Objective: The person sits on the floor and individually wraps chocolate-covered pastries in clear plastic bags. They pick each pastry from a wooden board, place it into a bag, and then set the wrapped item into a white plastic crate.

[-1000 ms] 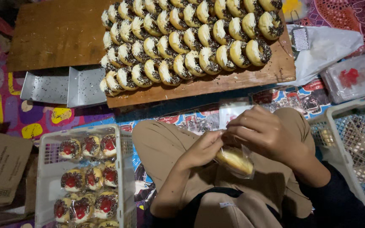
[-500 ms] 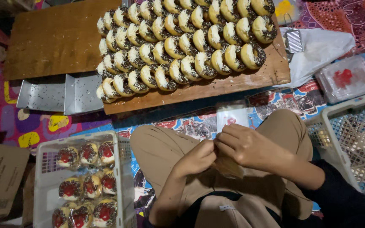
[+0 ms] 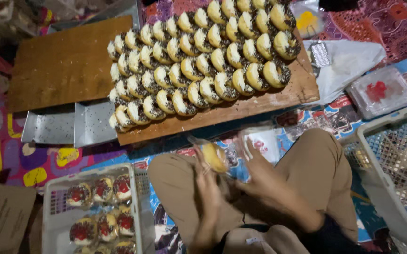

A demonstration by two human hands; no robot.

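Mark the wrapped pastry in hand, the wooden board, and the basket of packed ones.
wrapped pastry [image 3: 214,157], head view, its yellow middle.
wooden board [image 3: 62,70], head view, bare left part.
basket [image 3: 53,188], head view, upper left rim.

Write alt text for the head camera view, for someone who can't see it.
A seated person's left hand holds a round pastry in clear wrap, the right hand beside it. Ahead, a wooden board carries rows of sprinkled pastries; a white crate at left holds wrapped ones.

Both hands motion-blurred: left hand and right hand, fingers indistinct, grip on the wrapped bun unclear. White basket of packed buns cut off at bottom edge; mesh crate cut off at right.
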